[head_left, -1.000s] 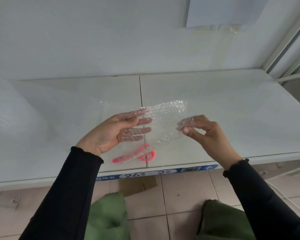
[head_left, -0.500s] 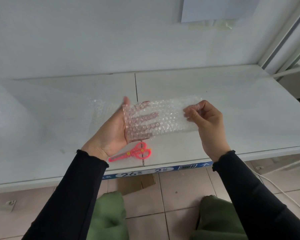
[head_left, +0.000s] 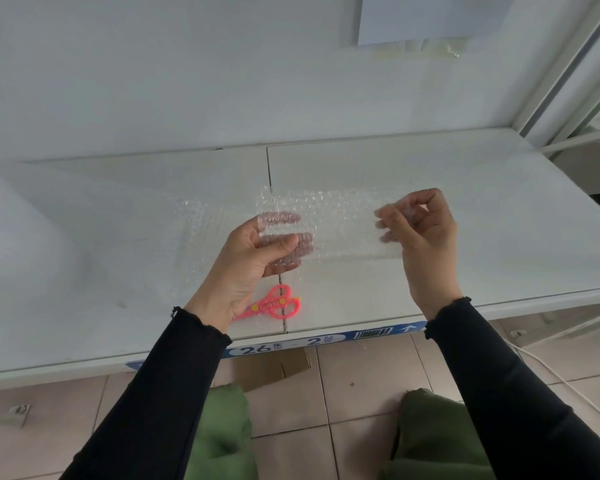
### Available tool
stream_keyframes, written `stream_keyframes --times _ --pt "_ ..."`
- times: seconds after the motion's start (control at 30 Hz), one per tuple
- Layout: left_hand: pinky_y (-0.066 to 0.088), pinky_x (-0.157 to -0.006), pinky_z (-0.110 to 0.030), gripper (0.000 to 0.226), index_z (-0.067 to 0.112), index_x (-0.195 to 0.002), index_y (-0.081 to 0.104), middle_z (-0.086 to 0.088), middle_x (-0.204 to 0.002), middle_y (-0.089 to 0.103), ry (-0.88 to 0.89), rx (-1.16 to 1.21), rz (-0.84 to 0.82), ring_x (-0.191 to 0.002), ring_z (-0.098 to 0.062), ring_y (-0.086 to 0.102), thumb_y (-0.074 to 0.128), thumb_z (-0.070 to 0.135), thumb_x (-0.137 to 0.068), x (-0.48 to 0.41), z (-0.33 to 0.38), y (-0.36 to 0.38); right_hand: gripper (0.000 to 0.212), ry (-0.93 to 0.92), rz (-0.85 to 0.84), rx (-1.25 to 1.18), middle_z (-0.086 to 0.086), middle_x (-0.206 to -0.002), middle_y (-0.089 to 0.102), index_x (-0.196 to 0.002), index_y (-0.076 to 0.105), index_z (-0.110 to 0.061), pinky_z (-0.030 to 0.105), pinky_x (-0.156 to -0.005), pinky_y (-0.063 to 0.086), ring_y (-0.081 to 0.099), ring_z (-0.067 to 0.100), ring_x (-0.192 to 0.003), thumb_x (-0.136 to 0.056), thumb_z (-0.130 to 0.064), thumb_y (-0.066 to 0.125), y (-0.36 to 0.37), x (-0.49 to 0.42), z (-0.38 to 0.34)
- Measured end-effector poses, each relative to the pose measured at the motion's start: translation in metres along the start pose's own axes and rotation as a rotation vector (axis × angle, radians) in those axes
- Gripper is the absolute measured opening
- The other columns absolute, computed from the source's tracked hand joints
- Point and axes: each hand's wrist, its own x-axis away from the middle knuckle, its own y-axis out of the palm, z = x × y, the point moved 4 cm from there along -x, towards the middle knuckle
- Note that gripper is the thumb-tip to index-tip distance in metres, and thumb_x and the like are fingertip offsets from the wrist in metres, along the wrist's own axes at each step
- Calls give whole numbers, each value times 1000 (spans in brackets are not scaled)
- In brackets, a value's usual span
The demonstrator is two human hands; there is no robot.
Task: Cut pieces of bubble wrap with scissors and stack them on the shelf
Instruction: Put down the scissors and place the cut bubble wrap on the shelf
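A clear cut piece of bubble wrap (head_left: 340,226) is stretched flat between both hands just above the white shelf (head_left: 465,209). My left hand (head_left: 253,265) pinches its left end, thumb on top and fingers showing through the plastic from beneath. My right hand (head_left: 420,233) pinches the right end with curled fingers. Pink scissors (head_left: 278,303) lie shut on the shelf near its front edge, partly hidden behind my left wrist. More bubble wrap (head_left: 201,244) lies flat on the shelf under and left of my left hand.
A large roll or sheet of bubble wrap (head_left: 11,230) fills the shelf's left end. The shelf's front edge carries a blue label strip (head_left: 291,342). A white upright (head_left: 568,64) stands at the right. Below are tiled floor, a white cable (head_left: 551,372) and my green-clad knees.
The piece has been lowered and levelled closer to the shelf. My left thumb has come over the top of its left end; my right hand has shifted a little right.
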Motion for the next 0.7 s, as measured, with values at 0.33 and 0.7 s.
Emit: stream_keyframes --times 0.33,0.7 --pt "61 -81 -40 76 54 -154 9 -17 -113 74 294 -223 -29 -91 -30 77 50 13 -105 -3 3 25 42 61 2 54 12 -84 67 -124 70 -25 28 -47 40 43 16 -60 -97 1 52 -20 -14 7" --pt "59 -82 -30 69 39 -153 36 -15 -101 67 222 -250 -72 -81 -20 66 59 3 -99 -46 -24 68 38 196 -89 421 1 -85 64 -82 72 -17 26 -48 36 50 13 -63 -89 3 40 -82 -49 18"
